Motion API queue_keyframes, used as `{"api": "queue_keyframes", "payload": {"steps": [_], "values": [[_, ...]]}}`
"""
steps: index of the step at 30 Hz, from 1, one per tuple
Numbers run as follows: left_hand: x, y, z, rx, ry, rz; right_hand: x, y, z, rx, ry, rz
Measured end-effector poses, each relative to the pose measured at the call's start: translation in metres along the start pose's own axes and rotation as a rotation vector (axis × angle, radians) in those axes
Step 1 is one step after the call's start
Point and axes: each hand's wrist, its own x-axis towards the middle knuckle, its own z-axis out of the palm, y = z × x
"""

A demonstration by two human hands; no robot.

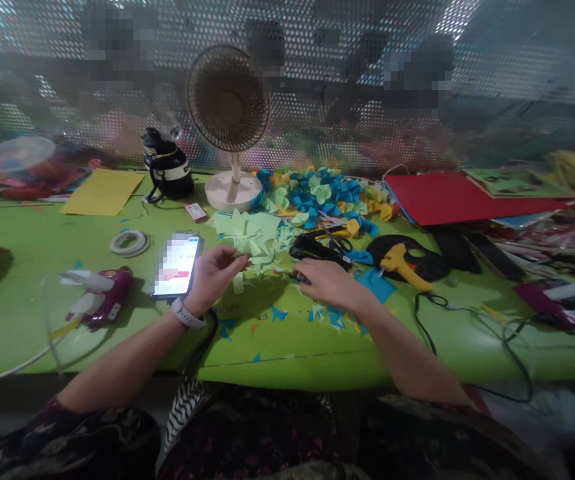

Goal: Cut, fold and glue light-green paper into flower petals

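The left hand (212,277) pinches, contents unclear, near green paper (248,230); the right hand (331,281) grips something dark (295,275). A light touch avoids creases.

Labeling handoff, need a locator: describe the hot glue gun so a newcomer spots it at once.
On the green tabletop, find the big red sheet at the right rear. Just in front of it, a yellow hot glue gun lies across a flat black pad, nozzle toward a blue paper piece. Its pistol shape sets it apart from the yellow paper nearby.
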Motion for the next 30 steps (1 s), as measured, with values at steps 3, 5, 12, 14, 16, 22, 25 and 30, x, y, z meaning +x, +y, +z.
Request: {"api": "queue_keyframes", "payload": {"steps": [3, 5, 12, 14, 16, 22, 25, 30], "values": [[-0.001, -0.001, 0.000, 0.036, -0.027, 0.000, -0.001, 0.004, -0.001, 0.006, -0.001, 0.038], [-0.002, -0.001, 0.000, 0.061, -0.044, 0.007, 0.000, 0.004, 0.001, 0.005, -0.014, 0.042], [-0.003, 0.006, 0.004, 0.024, -0.011, -0.001, 0.023, -0.022, 0.026, 0.129, 0.246, 0.001], [-0.003, 0.008, 0.006, 0.014, 0.003, -0.001, 0.032, -0.030, 0.035, 0.108, 0.253, -0.035], [-0.003, 0.010, 0.007, 0.016, 0.005, -0.013, 0.040, -0.035, 0.041, 0.067, 0.258, -0.055], [-0.003, 0.011, 0.007, 0.009, -0.022, -0.053, 0.047, -0.032, 0.052, 0.072, 0.324, -0.062], [-0.001, 0.008, 0.005, 0.013, -0.033, -0.076, 0.041, -0.026, 0.052, 0.098, 0.369, -0.077], [0.002, -0.006, 0.002, 0.106, -0.217, -0.225, 0.019, -0.020, 0.039, 0.236, 0.466, -0.159]]}}
